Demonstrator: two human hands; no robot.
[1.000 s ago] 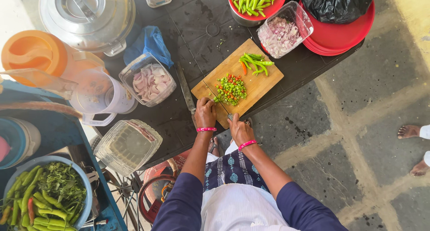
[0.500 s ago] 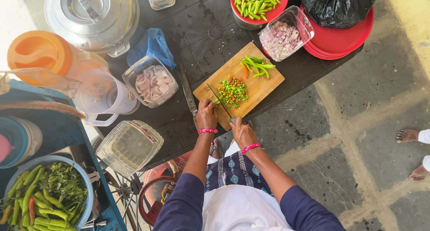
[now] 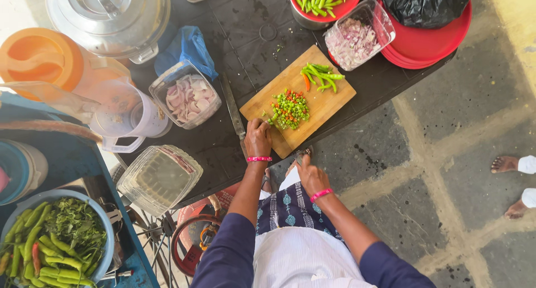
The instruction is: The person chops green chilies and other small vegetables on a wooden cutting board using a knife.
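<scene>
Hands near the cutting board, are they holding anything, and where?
The left hand rests on the wooden cutting board edge; the right hand looks empty. Any grasp cannot be told.

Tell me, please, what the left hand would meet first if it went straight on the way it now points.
Probably the pile of chopped chillies: the left hand rests at the near edge of the cutting board, fingers pointing up-board towards the pile. A knife lies just beside it, apparently off that line.
</scene>
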